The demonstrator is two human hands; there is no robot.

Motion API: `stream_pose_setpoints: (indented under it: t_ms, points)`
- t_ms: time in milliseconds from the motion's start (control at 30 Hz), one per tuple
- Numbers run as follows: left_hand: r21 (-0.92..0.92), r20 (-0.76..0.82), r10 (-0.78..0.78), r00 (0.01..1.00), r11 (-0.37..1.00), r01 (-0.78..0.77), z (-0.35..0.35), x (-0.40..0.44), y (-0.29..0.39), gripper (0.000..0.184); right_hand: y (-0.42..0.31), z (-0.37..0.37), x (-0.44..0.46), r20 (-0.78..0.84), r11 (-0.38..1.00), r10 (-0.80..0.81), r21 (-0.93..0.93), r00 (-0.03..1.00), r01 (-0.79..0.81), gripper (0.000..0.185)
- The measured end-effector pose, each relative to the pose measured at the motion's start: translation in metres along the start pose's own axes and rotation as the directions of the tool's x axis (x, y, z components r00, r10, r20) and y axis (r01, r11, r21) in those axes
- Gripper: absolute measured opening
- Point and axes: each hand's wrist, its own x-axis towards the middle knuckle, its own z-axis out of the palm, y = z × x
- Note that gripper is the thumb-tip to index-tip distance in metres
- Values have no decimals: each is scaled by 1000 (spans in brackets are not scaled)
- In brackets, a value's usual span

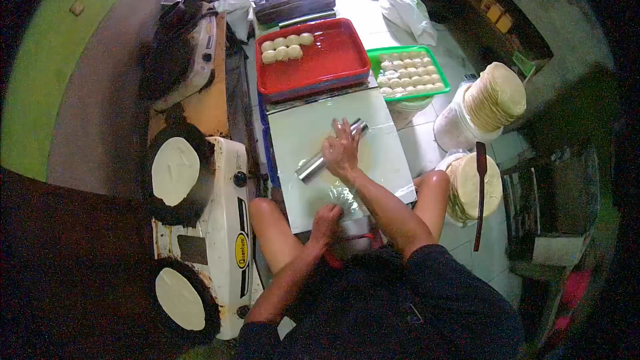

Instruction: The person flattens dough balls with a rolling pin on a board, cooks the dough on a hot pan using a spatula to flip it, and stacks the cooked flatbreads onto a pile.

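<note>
We press the steel rolling pin (311, 169) against the white board (299, 135).
Clocked from the board's middle, flat dough (175, 172) lies on a pan at nine, the red tray (335, 50) of dough balls near eleven; our left hand (328, 221) is at six, finger state unclear; our right hand (341, 155) lies over the pin, fingers spread; the green tray (441, 75) sits near one, stacked rounds (497, 97) at two.

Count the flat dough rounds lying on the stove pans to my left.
2. One dough round lies on the nearer stove's far pan; the other round on its near pan. The farther stove is too dark to rule out another.
</note>
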Motion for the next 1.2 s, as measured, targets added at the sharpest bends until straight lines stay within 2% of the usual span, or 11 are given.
stream_pose_setpoints:
  t_ms: [100,133,233,367,500,633,900,933,1000,1067,1200]
  points:
    - [-39,-26,0,1000,999,-1,2,-1,-3,25,1,11,9,-38,985,18,174,999,-11,55]
    - [-28,-15,4,1000,1000,-5,1,-2,-3,25,0,17,11,33,973,60,221,998,-66,77]
    - [11,-5,29,1000,1000,-29,0,1,-3,22,-5,5,9,343,939,-5,323,939,-113,85]
    - [29,-17,22,1000,999,-22,-1,2,0,17,-20,-7,-13,396,981,-181,1,900,196,76]
    - [40,-11,44,999,998,-44,2,1,-6,16,-10,-14,-31,421,923,-361,31,832,384,60]
    - [-25,-60,19,998,999,-21,-1,5,-1,18,6,-36,-39,438,933,-340,49,832,356,29]
    - [-38,99,-23,995,999,27,-18,15,11,13,38,-33,-24,364,958,-229,247,903,144,63]
    - [-56,23,37,999,998,-35,-19,14,12,8,37,-26,-23,243,949,-309,9,919,316,67]
    - [-289,113,-129,985,944,157,-20,14,15,6,37,-16,-13,192,943,-311,-62,931,328,65]
    - [-108,142,21,990,994,-6,-27,15,12,11,39,-2,-1,57,925,-359,-112,932,363,63]
    - [-30,-32,17,999,999,-18,-48,32,27,23,45,37,45,-72,907,-419,16,905,421,66]
